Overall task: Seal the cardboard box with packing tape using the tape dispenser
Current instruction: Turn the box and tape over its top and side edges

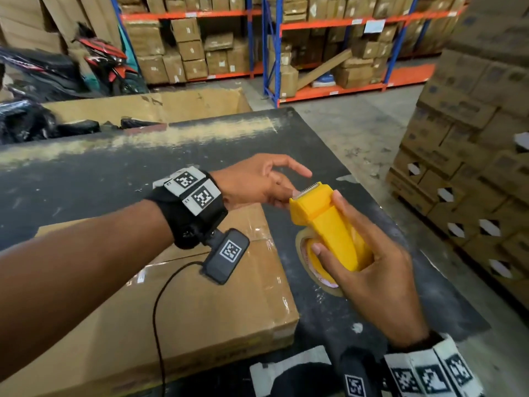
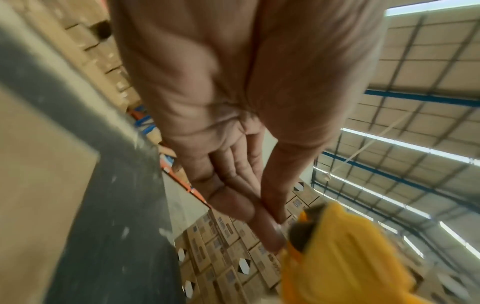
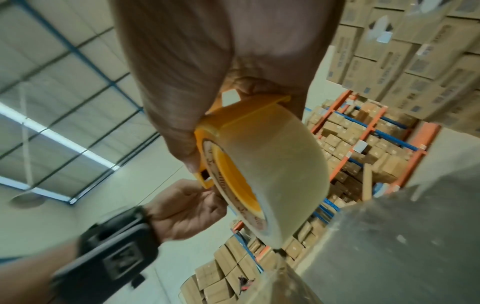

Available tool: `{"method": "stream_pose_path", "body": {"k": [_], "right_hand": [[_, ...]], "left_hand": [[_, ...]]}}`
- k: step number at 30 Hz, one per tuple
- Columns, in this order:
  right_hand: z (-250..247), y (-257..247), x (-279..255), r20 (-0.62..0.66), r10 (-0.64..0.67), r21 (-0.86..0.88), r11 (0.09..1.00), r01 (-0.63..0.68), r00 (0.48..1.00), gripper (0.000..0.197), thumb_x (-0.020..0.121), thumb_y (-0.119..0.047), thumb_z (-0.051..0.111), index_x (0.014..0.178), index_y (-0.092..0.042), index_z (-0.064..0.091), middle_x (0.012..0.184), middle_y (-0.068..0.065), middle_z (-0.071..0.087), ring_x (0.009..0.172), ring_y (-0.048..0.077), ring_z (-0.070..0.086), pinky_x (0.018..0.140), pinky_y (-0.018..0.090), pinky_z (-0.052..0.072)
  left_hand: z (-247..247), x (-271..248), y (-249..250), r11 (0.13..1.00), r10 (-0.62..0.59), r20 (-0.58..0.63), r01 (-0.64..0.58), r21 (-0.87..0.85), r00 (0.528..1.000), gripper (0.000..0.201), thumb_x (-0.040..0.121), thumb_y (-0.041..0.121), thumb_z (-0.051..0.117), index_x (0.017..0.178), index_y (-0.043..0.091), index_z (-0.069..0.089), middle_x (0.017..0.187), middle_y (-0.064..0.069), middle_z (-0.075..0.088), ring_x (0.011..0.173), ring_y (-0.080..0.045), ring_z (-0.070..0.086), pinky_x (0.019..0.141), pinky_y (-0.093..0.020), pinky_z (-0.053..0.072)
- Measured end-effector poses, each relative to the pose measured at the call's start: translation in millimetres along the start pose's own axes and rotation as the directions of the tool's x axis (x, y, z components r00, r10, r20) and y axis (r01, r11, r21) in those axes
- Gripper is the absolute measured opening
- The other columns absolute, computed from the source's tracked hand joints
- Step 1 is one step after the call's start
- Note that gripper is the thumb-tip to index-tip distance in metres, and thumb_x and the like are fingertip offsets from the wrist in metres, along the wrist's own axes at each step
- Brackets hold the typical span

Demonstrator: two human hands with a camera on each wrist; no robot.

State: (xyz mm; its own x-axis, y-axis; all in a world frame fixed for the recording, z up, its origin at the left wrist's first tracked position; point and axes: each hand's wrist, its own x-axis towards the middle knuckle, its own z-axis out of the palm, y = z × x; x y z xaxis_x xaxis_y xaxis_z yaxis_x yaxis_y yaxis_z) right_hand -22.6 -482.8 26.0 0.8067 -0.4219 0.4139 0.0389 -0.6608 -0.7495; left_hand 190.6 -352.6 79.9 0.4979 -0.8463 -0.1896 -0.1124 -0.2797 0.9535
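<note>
Holding: the right hand (image 1: 369, 259) wraps its grip around the yellow tape dispenser (image 1: 329, 224), thumb on the side of the tape roll (image 3: 272, 164), above the bench near its right edge.
Left hand: the left hand (image 1: 257, 183) reaches across to the dispenser's toothed blade end; thumb and a fingertip pinch at the tape there, the other fingers spread loose.
Box: the cardboard box (image 1: 200, 310) lies flat on the near left part of the bench, flaps down, with clear tape shining along its far right edge; it sits under the left forearm, just left of the dispenser.
Bench: the bench (image 1: 86, 173) has a dark, scuffed top with a pale worn streak running across its far part.
Beyond the bench: an open carton (image 1: 177, 104) stands against the far edge, a motorbike (image 1: 106, 61) at far left.
Room: blue and orange racking (image 1: 272, 53) filled with cartons lines the far wall; stacked cartons (image 1: 472, 167) stand at right on a grey concrete floor (image 1: 357, 133).
Overhead: the wrist views show a panelled roof (image 2: 415, 102) with light strips.
</note>
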Motion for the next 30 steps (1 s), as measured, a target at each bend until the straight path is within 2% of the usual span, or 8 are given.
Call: {"method": "stream_pose_path", "body": {"k": [5, 8, 12, 14, 17, 21, 26, 30], "right_hand": [[9.9, -73.2, -28.9, 0.016, 0.089, -0.288, 0.954, -0.08, 0.996, 0.078, 0.075, -0.071, 0.053, 0.147, -0.061, 0.025, 0.079, -0.005, 0.053, 0.067, 0.011, 0.054, 0.06, 0.032, 0.049], [12.5, -93.5, -47.8, 0.006, 0.164, -0.376, 0.915, -0.15, 0.986, 0.081, 0.07, -0.078, 0.048, 0.146, -0.063, 0.024, 0.078, -0.007, 0.059, 0.061, 0.012, 0.053, 0.055, 0.026, 0.041], [30.7, -106.3, -47.4, 0.01, 0.235, -0.405, 0.889, -0.211, 0.972, 0.089, 0.066, -0.078, 0.053, 0.148, -0.06, 0.025, 0.087, -0.003, 0.068, 0.061, 0.014, 0.054, 0.053, 0.017, 0.041], [41.0, -109.8, -38.6, 0.021, 0.252, -0.397, 0.89, -0.224, 0.967, 0.085, 0.067, -0.079, 0.051, 0.145, -0.064, 0.021, 0.084, -0.005, 0.063, 0.069, 0.015, 0.061, 0.06, 0.03, 0.052], [52.3, -117.4, -21.2, 0.12, 0.367, -0.395, 0.87, -0.295, 0.922, 0.082, 0.068, -0.078, 0.047, 0.141, -0.072, 0.01, 0.089, -0.007, 0.05, 0.079, 0.012, 0.054, 0.072, 0.03, 0.044], [64.8, -115.7, -6.3, 0.172, 0.429, -0.42, 0.846, -0.328, 0.887, 0.081, 0.073, -0.075, 0.046, 0.144, -0.067, 0.007, 0.102, -0.007, 0.057, 0.098, 0.015, 0.062, 0.083, 0.031, 0.049], [76.7, -111.3, 2.0, 0.215, 0.472, -0.472, 0.817, -0.332, 0.855, 0.081, 0.08, -0.074, 0.048, 0.143, -0.068, -0.003, 0.098, -0.009, 0.043, 0.104, 0.014, 0.059, 0.089, 0.032, 0.048], [82.0, -107.0, 4.6, 0.214, 0.485, -0.47, 0.812, -0.346, 0.848, 0.082, 0.08, -0.072, 0.048, 0.148, -0.061, 0.004, 0.102, -0.007, 0.052, 0.106, 0.015, 0.061, 0.09, 0.033, 0.049]], "left_hand": [[-53.7, -0.5, 17.8, 0.968, 0.061, 0.101, -0.083, 0.235, 0.993, 0.041, 0.085, 0.004, 0.072, 0.124, 0.013, 0.062, 0.095, -0.027, 0.071, 0.077, -0.017, 0.072, 0.085, -0.041, 0.055], [-100.8, 6.4, 14.1, 0.95, 0.066, 0.002, -0.063, 0.305, 0.998, 0.034, 0.084, 0.007, 0.072, 0.117, 0.012, 0.066, 0.09, -0.026, 0.073, 0.088, -0.031, 0.067, 0.092, -0.05, 0.05], [-136.2, 24.1, -14.6, 0.942, 0.01, -0.057, 0.009, 0.335, 0.998, 0.039, 0.085, 0.006, 0.074, 0.123, 0.005, 0.065, 0.074, -0.006, 0.078, 0.093, -0.034, 0.068, 0.093, -0.045, 0.052], [-137.7, 37.4, -28.5, 0.927, 0.013, -0.055, 0.009, 0.376, 0.998, 0.039, 0.085, 0.006, 0.073, 0.123, 0.006, 0.066, 0.072, -0.001, 0.078, 0.092, -0.031, 0.072, 0.088, -0.034, 0.058], [-138.5, 53.8, -48.4, 0.902, -0.014, -0.072, 0.043, 0.43, 0.997, 0.035, 0.088, 0.001, 0.068, 0.123, 0.006, 0.066, 0.065, 0.004, 0.076, 0.079, -0.012, 0.074, 0.072, -0.015, 0.054], [-143.5, 70.2, -77.1, 0.88, -0.073, -0.085, 0.104, 0.463, 0.994, 0.037, 0.077, 0.011, 0.068, 0.113, 0.02, 0.068, 0.068, 0.003, 0.077, 0.078, -0.004, 0.073, 0.093, -0.033, 0.053], [-143.3, 85.8, -96.6, 0.845, -0.113, -0.098, 0.148, 0.514, 0.989, 0.036, 0.086, 0.01, 0.069, 0.122, 0.016, 0.068, 0.059, 0.011, 0.074, 0.08, -0.006, 0.071, 0.091, -0.029, 0.048], [-138.6, 96.7, -103.6, 0.771, -0.201, -0.07, 0.202, 0.605, 0.977, 0.035, 0.087, 0.017, 0.071, 0.122, 0.02, 0.068, 0.072, 0.008, 0.076, 0.085, -0.009, 0.07, 0.101, -0.032, 0.047]]}}
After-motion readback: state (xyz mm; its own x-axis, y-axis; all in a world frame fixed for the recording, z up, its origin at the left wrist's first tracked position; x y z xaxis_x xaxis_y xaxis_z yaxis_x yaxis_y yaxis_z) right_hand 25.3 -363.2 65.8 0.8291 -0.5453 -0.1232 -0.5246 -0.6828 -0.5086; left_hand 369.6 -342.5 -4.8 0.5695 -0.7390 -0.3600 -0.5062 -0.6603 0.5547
